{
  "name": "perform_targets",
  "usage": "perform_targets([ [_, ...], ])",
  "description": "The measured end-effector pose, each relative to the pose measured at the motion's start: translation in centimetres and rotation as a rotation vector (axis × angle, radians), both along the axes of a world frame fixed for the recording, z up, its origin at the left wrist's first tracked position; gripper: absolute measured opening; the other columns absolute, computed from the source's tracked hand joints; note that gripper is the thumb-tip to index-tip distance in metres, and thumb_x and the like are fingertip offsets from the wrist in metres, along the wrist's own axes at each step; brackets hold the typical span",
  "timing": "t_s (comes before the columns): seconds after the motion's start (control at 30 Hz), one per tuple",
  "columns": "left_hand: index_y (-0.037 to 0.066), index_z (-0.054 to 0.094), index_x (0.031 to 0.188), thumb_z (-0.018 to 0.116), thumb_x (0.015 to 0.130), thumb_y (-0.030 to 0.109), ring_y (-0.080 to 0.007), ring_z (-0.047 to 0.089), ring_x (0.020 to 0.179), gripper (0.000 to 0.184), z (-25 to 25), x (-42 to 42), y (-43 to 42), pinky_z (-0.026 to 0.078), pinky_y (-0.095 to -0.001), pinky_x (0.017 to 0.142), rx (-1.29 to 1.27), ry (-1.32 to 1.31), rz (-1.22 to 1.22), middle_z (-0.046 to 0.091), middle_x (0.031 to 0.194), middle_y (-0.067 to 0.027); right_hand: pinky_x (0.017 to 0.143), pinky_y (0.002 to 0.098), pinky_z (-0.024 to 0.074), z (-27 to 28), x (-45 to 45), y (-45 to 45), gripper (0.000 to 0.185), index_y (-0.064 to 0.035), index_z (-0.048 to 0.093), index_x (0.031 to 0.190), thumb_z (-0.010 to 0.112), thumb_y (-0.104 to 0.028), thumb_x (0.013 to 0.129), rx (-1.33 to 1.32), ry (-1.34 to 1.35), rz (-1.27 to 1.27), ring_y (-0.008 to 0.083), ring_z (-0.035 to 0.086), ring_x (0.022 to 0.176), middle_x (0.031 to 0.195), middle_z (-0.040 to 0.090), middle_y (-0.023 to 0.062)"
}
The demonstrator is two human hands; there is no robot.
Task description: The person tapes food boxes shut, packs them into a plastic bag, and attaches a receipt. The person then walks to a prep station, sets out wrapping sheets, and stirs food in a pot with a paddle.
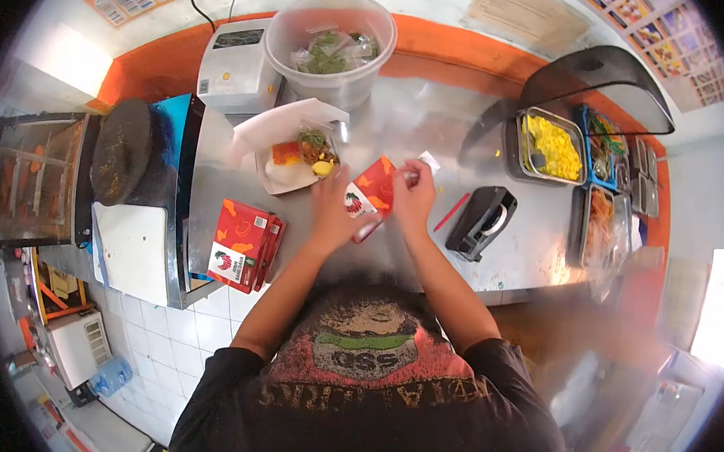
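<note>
A dark printed shirt [369,376] fronts hands [414,194] touching a rectangular carton [374,189].

Steel counter [414,113], orange-trimmed white wall [433,7], white tiled floor [152,329]

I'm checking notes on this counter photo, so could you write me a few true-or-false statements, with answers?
1. The red carton is between the left hand and right hand. True.
2. The food in the metal tray is green. False: the food there is yellow.
3. A red pen lies beside the black tape dispenser. True.
4. The open food box is right of both hands. False: the open food box is on their left.
</note>
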State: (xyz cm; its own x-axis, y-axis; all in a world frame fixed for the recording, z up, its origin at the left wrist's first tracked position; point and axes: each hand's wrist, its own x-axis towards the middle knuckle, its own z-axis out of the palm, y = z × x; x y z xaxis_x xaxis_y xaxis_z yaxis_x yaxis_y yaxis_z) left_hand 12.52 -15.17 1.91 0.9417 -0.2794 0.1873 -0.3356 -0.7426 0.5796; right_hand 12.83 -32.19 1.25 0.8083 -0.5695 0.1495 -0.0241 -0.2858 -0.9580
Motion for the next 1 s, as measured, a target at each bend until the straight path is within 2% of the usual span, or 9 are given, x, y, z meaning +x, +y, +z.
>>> perform_targets([
  [0.07,0.001,0.038,0.14,0.076,0.075,0.03,-0.039,0.043,0.126,0.081,1.9,1.8,3.0,0.029,-0.0515,0.107,-0.119,-0.257,0.151,0.046,0.136,-0.0219,0.063,0.0257,0.0481,1.0,3.1,1.4,0.033,-0.0006,0.059,0.111,0.066,-0.002,0.08,-0.015,-0.008,0.173,0.0109,0.056,0.07,0.1,0.061,0.0068],
  [0.13,0.001,0.04,0.138,0.072,0.08,0.024,-0.0402,0.046,0.122,0.071,2.2,4.6,7.5,0.032,-0.0496,0.105,0.081,-0.495,0.498,0.047,0.134,-0.0241,0.067,0.0284,0.0516,2.2,6.7,3.2,0.04,0.0005,0.058,0.118,0.066,-0.002,0.078,-0.074,-0.047,0.309,0.0155,0.061,0.072,0.114,0.059,0.0114],
  [0.23,-0.001,0.05,0.129,0.068,0.082,0.019,-0.0379,0.056,0.11,0.054,4.0,8.2,13.8,0.042,-0.0444,0.096,0.13,-0.403,0.601,0.058,0.122,-0.0231,0.07,0.0312,0.053,0.7,12.1,5.8,0.042,0.0008,0.059,0.117,0.068,-0.004,0.077,-0.149,-0.114,0.378,0.0209,0.064,0.073,0.116,0.059,0.0146],
  [0.3,-0.001,0.065,0.105,0.066,0.08,0.013,-0.0347,0.064,0.092,0.028,2.7,9.6,16.7,0.05,-0.0409,0.082,0.037,-0.005,0.532,0.067,0.097,-0.0202,0.07,0.0324,0.0532,-0.5,12.9,7.0,0.04,0.0006,0.061,0.115,0.07,-0.005,0.076,-0.2,-0.148,0.395,0.0236,0.065,0.074,0.113,0.061,0.0156],
  [0.4,-0.001,0.07,0.085,0.068,0.077,0.015,-0.0328,0.067,0.078,0.018,1.8,9.0,18.7,0.05,-0.0416,0.073,-0.015,0.058,0.406,0.068,0.082,-0.0183,0.072,0.0377,0.0526,-1.2,13.0,7.4,0.029,-0.0006,0.067,0.102,0.069,-0.006,0.073,-0.3,-0.049,0.403,0.0311,0.063,0.077,0.1,0.064,0.0173],
  [0.53,0.001,0.07,0.078,0.069,0.076,0.017,-0.0347,0.066,0.073,0.016,0.1,6.8,18.4,0.052,-0.0434,0.071,0.185,0.026,0.31,0.067,0.079,-0.0185,0.073,0.0409,0.0518,-2.9,8.5,7.8,0.019,-0.0023,0.069,0.091,0.069,-0.007,0.072,-0.414,0.132,0.296,0.0326,0.063,0.081,0.089,0.066,0.0171],
  [0.63,0.0,0.07,0.081,0.07,0.076,0.02,-0.035,0.067,0.075,0.021,-0.5,7.8,17.9,0.052,-0.0425,0.071,0.274,0.265,0.251,0.067,0.081,-0.0199,0.071,0.0388,0.0514,-4.6,7.9,8.4,0.019,-0.0021,0.068,0.09,0.071,-0.012,0.074,-0.477,0.254,0.272,0.0317,0.064,0.079,0.086,0.066,0.0168],
  [0.77,-0.003,0.068,0.087,0.07,0.076,0.021,-0.0287,0.067,0.078,0.026,-1.6,10.6,18.5,0.05,-0.0384,0.073,0.047,0.453,0.206,0.068,0.081,-0.0192,0.066,0.0361,0.0509,-6.2,9.5,9.0,0.022,0.0004,0.064,0.085,0.073,-0.017,0.075,-0.155,0.175,0.419,0.0294,0.065,0.072,0.077,0.066,0.0166],
  [1.0,-0.005,0.065,0.085,0.067,0.074,0.016,-0.0166,0.056,0.066,0.024,-1.7,11.6,19.2,0.045,-0.0326,0.064,-0.208,0.629,0.157,0.062,0.071,-0.0107,0.064,0.0351,0.0502,-2.3,10.7,7.1,0.02,0.002,0.061,0.08,0.073,-0.014,0.073,-0.283,0.361,0.576,0.0251,0.063,0.066,0.074,0.066,0.0151],
])
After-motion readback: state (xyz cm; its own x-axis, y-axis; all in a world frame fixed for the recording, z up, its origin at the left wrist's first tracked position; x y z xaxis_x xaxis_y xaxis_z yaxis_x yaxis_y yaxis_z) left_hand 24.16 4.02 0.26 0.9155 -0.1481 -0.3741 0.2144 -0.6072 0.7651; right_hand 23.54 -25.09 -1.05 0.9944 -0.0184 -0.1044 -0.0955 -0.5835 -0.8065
